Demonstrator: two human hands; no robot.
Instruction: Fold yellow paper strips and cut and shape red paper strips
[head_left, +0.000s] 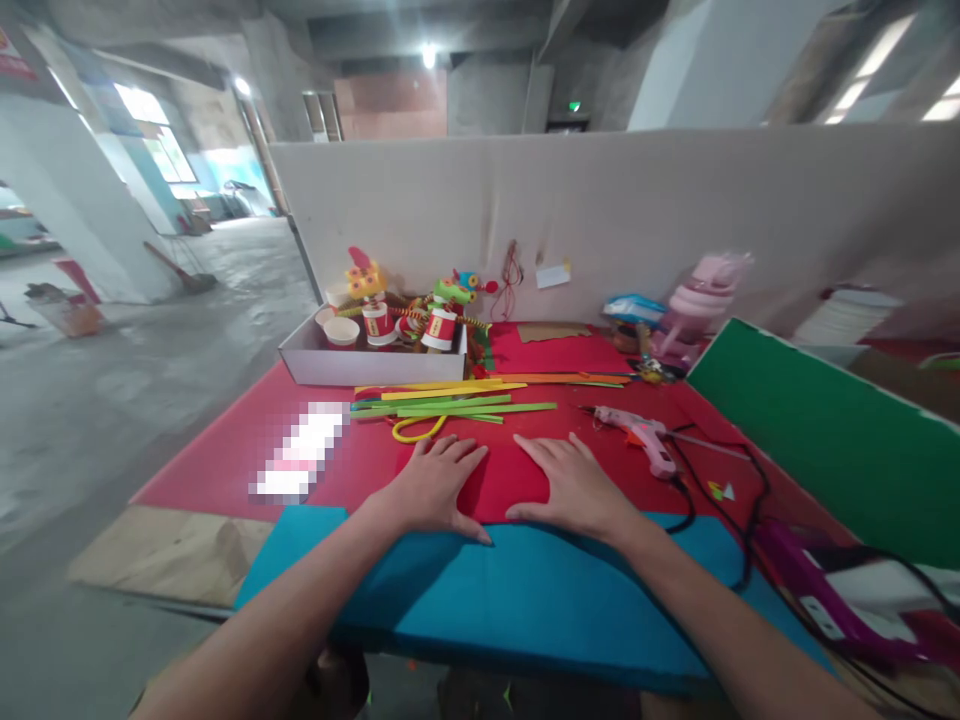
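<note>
My left hand [435,485] lies on a red sheet [504,482] with its fingers spread, its thumb at the edge of the blue sheet [480,590]. Opposite it, my right hand [574,485] rests with fingers apart on the same red surface. Neither hand holds anything. Just beyond the left fingertips is a bent yellow strip [420,430]. Green strips [465,406] and yellow strips [450,389] lie behind it. A pink glue gun [645,435] with a black cord is to the right of my right hand.
A white box [375,368] at the back left holds paper cups and colourful figures. A green board [810,440] leans at the right, near a purple object [840,590]. A pink container [701,300] stands at the back right, before a pale partition [420,200].
</note>
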